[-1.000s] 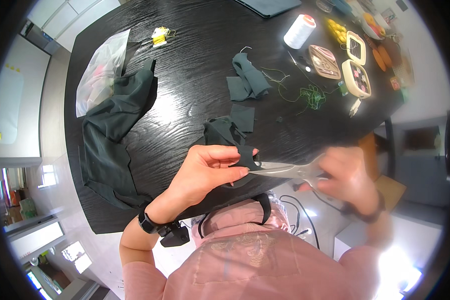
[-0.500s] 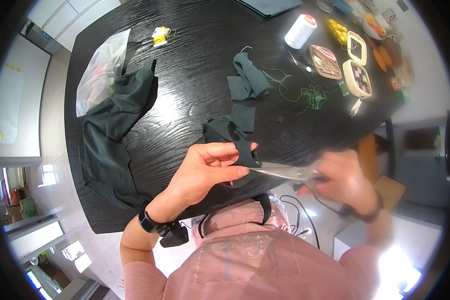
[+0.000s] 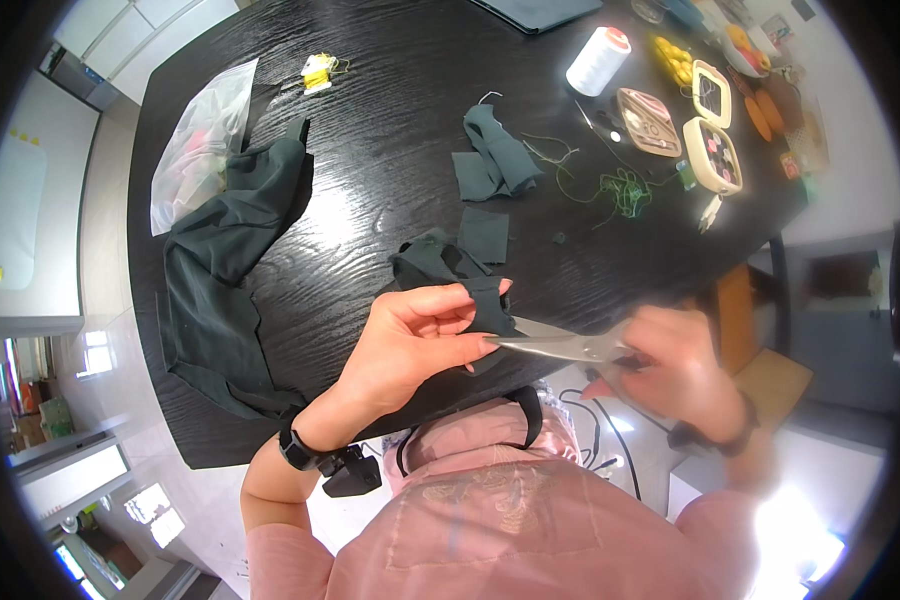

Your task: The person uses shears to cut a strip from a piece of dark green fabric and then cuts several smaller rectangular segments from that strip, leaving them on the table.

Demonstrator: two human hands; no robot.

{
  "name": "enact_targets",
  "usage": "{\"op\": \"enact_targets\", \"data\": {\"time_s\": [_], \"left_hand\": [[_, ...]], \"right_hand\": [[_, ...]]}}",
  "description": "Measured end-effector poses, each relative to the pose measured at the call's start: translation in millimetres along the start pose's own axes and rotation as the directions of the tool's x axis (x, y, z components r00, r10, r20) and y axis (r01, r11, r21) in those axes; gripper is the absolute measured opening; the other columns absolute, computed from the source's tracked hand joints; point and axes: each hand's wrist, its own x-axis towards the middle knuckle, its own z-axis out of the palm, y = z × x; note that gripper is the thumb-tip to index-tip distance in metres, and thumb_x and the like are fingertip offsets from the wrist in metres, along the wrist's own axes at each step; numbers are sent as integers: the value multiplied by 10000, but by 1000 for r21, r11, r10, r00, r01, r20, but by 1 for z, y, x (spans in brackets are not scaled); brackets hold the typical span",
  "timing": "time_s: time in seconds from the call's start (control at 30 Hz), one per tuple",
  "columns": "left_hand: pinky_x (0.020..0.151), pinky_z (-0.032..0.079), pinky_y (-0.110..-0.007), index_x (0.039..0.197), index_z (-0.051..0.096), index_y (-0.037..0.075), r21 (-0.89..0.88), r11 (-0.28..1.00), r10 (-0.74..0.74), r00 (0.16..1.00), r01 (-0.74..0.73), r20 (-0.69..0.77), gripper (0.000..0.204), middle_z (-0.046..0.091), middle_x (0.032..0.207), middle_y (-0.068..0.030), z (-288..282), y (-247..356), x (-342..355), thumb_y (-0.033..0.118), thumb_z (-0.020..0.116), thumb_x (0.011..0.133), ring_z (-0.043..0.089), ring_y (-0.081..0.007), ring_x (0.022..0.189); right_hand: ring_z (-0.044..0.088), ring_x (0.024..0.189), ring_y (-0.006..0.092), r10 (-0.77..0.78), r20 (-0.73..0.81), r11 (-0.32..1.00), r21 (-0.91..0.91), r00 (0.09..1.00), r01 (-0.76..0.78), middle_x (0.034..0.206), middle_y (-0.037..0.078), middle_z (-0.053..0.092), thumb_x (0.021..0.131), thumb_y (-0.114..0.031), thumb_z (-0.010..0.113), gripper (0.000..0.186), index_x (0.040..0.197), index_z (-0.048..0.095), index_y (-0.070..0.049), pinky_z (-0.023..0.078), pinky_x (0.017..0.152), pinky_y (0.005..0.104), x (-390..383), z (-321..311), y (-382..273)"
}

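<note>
My left hand (image 3: pixel 415 335) pinches a dark green piece of fabric (image 3: pixel 485 303) between thumb and fingers, above the table's near edge. In my right hand (image 3: pixel 667 355) is a pair of scissors (image 3: pixel 570 347), its blades spread apart and pointing left. The fabric's right edge lies at the blades, close to my left fingertips. More of the dark cloth bunches up behind my left hand on the table. Just beyond it lies a small square fabric scrap (image 3: pixel 484 235), and past that a folded fabric piece (image 3: pixel 500 155).
At left, a larger dark green cloth (image 3: pixel 235 225) overlaps a clear plastic bag (image 3: pixel 205 140). Yellow thread (image 3: pixel 317 74) lies at the far left. To the right are tangled green thread (image 3: pixel 625 192), a white thread spool (image 3: pixel 600 62), a sewing kit (image 3: pixel 650 123) and an open cream case (image 3: pixel 713 157).
The scissor blades have spread wider apart. The bunched cloth by my left hand has shifted slightly left, while the hand itself has barely moved.
</note>
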Motion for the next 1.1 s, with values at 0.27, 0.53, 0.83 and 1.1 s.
{"op": "enact_targets", "data": {"time_s": [0.27, 0.53, 0.83, 1.1], "left_hand": [[665, 525, -212, 1212, 609, -30, 76, 997, 2, 1000, -1, -7, 487, 663, 966, -70, 0, 3, 1, -155, 668, 745, 597, -66, 718], [580, 498, -208, 1196, 622, -32, 107, 994, 8, 999, -4, -36, 486, 539, 756, 20, -2, -1, -2, -153, 691, 730, 549, -52, 645], [564, 489, -205, 1208, 616, -24, 125, 992, -9, 1000, 12, -28, 500, 616, 826, -13, 6, 10, -1, -137, 709, 729, 559, -61, 640], [561, 498, -196, 1229, 604, -11, 44, 999, 4, 998, -1, -70, 521, 603, 840, -10, 7, 5, -1, -120, 725, 734, 561, -58, 648]], "right_hand": [[505, 508, 257, -17, -26, 1000, -10, 1000, 17, 606, 61, 480, 504, -119, 829, 353, 643, 512, -46, 389, 443, 332, 9, -4, 1], [466, 478, 252, -66, 25, 997, -35, 998, 66, 566, 56, 434, 498, -311, 898, 472, 613, 514, -61, 348, 423, 342, 14, -13, 4], [468, 436, 237, -80, 54, 996, -37, 995, 82, 552, 39, 443, 526, -157, 829, 349, 609, 503, -62, 342, 390, 326, 5, -9, 8], [465, 424, 228, -75, 33, 996, -39, 997, 77, 556, 44, 448, 495, -63, 743, 276, 607, 491, -59, 343, 382, 327, 0, 1, 8]]}}
